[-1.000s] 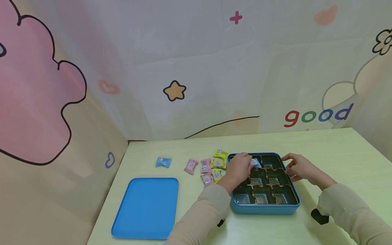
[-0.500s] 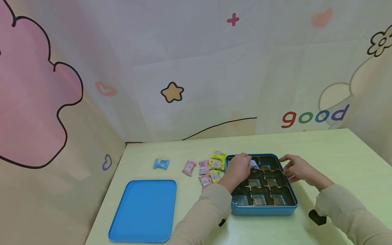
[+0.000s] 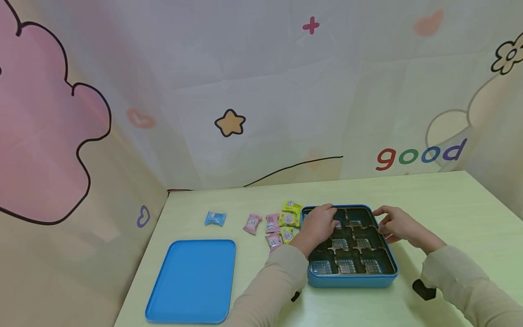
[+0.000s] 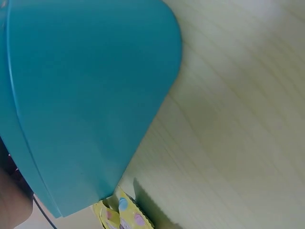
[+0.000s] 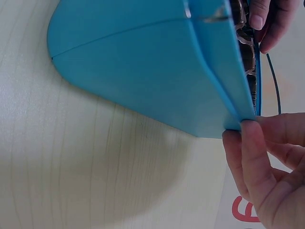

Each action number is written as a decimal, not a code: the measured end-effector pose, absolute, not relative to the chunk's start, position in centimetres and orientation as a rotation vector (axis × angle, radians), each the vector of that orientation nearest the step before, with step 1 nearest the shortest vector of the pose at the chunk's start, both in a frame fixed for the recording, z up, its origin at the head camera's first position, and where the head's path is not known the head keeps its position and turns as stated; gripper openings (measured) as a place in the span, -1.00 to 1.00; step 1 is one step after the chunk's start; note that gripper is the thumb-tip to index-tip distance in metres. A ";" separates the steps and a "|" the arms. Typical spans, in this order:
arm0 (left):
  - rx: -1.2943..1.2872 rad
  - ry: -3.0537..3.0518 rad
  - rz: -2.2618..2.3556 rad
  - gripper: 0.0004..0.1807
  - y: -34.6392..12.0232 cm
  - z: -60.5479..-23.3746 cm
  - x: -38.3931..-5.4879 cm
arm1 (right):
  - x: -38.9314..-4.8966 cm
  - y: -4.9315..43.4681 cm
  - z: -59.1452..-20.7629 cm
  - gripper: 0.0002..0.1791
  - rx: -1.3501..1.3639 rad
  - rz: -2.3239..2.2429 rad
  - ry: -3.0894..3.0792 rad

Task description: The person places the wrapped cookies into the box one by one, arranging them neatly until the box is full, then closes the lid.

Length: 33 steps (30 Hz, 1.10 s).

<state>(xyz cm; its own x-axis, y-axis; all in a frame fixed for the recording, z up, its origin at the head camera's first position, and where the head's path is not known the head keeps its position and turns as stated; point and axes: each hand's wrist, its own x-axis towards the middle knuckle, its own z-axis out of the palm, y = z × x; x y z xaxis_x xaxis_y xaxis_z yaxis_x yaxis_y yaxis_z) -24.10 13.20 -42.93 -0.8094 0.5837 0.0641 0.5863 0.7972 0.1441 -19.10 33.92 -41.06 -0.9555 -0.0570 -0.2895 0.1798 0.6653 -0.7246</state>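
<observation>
Table (image 3: pixel 441 195) bears blue box (image 3: pixel 351 282); head view alone shows pink candies (image 3: pixel 252 224).

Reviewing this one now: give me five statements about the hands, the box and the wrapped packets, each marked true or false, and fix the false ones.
1. The right hand grips the edge of the blue box. True.
2. The left hand is over the flat blue panel. False: it is over the box's compartments.
3. Three pink packets lie on the table. True.
4. In the head view, the yellow packets lie right of the box. False: they lie at its left.
5. The blue packet on the table lies apart from the pink ones. True.
</observation>
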 end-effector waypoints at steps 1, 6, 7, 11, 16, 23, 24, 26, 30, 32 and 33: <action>-0.962 -2.959 -0.251 -0.56 13.2 -43.0 -24.1 | -19.1 33.9 -41.0 -0.49 0.096 -1.177 2.594; -0.965 -2.949 -0.258 -0.57 13.1 -43.0 -24.1 | -19.1 33.9 -41.0 -0.49 0.088 -1.182 2.590; -0.966 -2.949 -0.257 -0.58 13.1 -43.0 -24.0 | -19.1 33.9 -41.0 -0.49 0.086 -1.182 2.590; -0.969 -2.951 -0.245 -0.58 13.0 -42.8 -23.9 | -19.1 33.9 -41.0 -0.49 0.087 -1.181 2.592; -0.958 -2.964 -0.243 -0.58 13.0 -42.8 -23.8 | -19.1 33.9 -40.9 -0.50 0.082 -1.180 2.594; -0.985 -2.962 -0.198 -0.55 12.8 -43.0 -23.6 | -19.1 33.9 -40.9 -0.50 0.077 -1.172 2.595; -0.994 -2.957 -0.186 -0.55 12.8 -43.1 -23.6 | -19.1 33.9 -40.9 -0.49 0.079 -1.171 2.593; -1.009 -2.953 -0.170 -0.55 12.6 -43.1 -23.5 | -19.1 33.9 -40.8 -0.49 0.083 -1.167 2.591; -1.045 -2.930 -0.168 -0.54 12.3 -43.1 -23.5 | -19.1 33.8 -40.8 -0.48 0.089 -1.161 2.586; -1.059 -2.908 -0.159 -0.54 12.0 -42.9 -23.5 | -19.1 33.8 -40.8 -0.48 0.085 -1.164 2.584; -1.068 -2.891 -0.152 -0.53 11.8 -42.8 -23.6 | -19.1 33.8 -40.8 -0.48 0.080 -1.165 2.583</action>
